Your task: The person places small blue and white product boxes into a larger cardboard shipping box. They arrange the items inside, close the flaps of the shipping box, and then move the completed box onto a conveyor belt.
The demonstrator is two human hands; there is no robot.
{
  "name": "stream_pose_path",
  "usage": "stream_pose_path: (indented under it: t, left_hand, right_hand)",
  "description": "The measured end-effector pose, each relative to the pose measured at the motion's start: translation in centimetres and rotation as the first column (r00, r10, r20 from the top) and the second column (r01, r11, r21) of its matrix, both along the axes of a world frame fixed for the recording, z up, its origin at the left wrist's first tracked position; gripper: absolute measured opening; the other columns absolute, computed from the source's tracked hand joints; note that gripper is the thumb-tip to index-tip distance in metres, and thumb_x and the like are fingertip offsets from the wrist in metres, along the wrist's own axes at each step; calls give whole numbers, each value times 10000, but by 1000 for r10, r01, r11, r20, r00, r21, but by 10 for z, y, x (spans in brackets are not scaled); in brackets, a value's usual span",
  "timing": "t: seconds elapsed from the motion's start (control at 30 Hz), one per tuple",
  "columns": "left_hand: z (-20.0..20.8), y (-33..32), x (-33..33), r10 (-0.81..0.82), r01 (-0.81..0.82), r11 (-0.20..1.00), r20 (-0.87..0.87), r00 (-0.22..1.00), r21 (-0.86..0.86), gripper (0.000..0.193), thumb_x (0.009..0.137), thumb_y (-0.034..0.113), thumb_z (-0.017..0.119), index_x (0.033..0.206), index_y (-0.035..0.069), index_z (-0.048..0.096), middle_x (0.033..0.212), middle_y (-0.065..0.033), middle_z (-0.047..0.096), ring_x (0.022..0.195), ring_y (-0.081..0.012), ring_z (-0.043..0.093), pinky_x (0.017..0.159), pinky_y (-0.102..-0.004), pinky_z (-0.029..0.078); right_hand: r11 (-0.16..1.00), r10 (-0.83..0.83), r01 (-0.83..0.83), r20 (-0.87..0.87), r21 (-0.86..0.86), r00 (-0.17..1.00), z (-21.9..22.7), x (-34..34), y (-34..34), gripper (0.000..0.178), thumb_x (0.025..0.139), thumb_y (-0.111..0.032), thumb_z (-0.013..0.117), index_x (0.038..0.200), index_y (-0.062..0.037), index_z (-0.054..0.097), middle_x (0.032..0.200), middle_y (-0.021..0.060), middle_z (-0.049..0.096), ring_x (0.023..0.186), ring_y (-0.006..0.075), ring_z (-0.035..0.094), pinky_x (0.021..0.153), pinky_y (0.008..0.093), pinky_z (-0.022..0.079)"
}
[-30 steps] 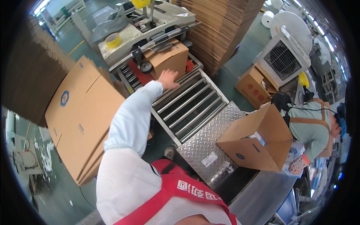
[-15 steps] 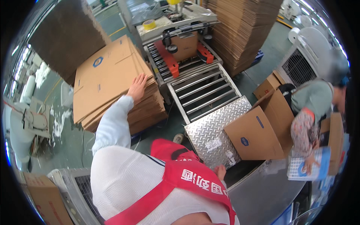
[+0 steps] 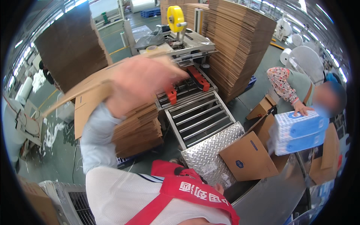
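"Where is the flat cardboard [image 3: 77, 96] found?"

"Above the stack of flat boxes [image 3: 138, 131], to the left of the rollers [image 3: 202, 118]. One edge is shown as a thin strip, and much of the sheet is hidden by the left hand [image 3: 144, 82] and wrist."

"Which way is it pointed?"

"The strip is slanted: its low end is pointed to the lower left, out past the stack, and its high end is brought up to the heel of the hand. Only that edge can be followed, so the long axis of the whole sheet cannot be told."

"How is the left hand held?"

"Above the stack, with the fingers stretched to the right, toward the taping machine. The hand is badly blurred; whether the cardboard is gripped, or how far the fingers are curled, cannot be told."

"And the right hand [image 3: 218, 188]?"

"It is partly hidden by the red apron [image 3: 202, 193], low beside the metal plate [image 3: 210, 150]. Its opening and any hold cannot be told."

"What is set around them?"

"The rollers are laid from the plate up toward the taping machine, which is topped by a yellow tape roll [image 3: 175, 18]. An open box [image 3: 249, 157] is tilted at the plate's right edge. Beyond it, a blue and white pack [image 3: 300, 131] is touched on top by a co-worker's hand [image 3: 300, 107]."
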State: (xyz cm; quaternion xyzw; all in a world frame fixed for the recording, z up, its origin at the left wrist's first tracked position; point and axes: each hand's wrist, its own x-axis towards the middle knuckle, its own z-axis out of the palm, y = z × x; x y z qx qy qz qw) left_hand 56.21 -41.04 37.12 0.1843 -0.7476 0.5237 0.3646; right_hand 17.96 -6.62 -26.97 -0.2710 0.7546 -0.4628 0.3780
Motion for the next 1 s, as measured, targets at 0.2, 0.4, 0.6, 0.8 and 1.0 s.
stream_pose_path:
  t: [0.2, 0.4, 0.6, 0.8, 1.0]
  left_hand:
    - [58, 11, -129, -795, 794, 607, 26, 606, 31, 168, 890, 236, 608, 809, 108, 680, 672, -21, 588, 512, -151, 525, 523, -290, 484]
    - [-39, -208, -147, -266, 963, 121, -926, 267, 243, 346, 1044, 248, 506, 741, 81, 526, 688, 82, 439, 589, -39, 359, 521, -229, 313]
    - [-271, -189, -169, 75, 780, -338, -811, 581, 527, 508, 1091, 408, 318, 826, 50, 562, 747, 12, 511, 690, -107, 449, 662, -278, 395]
    - [-232, -142, -136, 116, 531, -678, -639, 760, 508, 300, 1034, 307, 520, 1157, 47, 606, 973, -11, 646, 966, -112, 573, 915, -270, 432]
    - [-219, -144, -143, 449, 626, -710, -477, 756, 323, 1007, 729, 131, 839, 1470, 77, 160, 1229, -120, 382, 1182, -232, 444, 1062, -376, 360]
  right_hand:
    - [896, -67, -132, -421, -425, 904, 317, 75, -150, 630, 734, -136, 837, 1278, 37, 570, 1219, 179, 626, 1193, 291, 566, 1022, 406, 429]
    - [953, -260, 67, -682, -296, 684, 432, 50, -50, 205, 805, -116, 790, 924, -22, 651, 860, 107, 637, 802, 287, 633, 707, 376, 501]
    - [966, -133, 245, -967, -77, 219, 439, 37, -2, 272, 752, -149, 809, 906, -45, 609, 845, 108, 594, 825, 320, 593, 754, 399, 471]
    - [636, -748, 570, -597, -520, 290, 406, 30, 37, 298, 826, -129, 752, 1069, -64, 592, 1230, 126, 507, 1164, 290, 507, 1014, 422, 389]
    - [419, -908, 646, -308, -638, 286, 395, 60, -51, 702, 797, -39, 723, 1396, -34, 357, 1511, 169, 253, 1424, 301, 236, 1183, 429, 162]
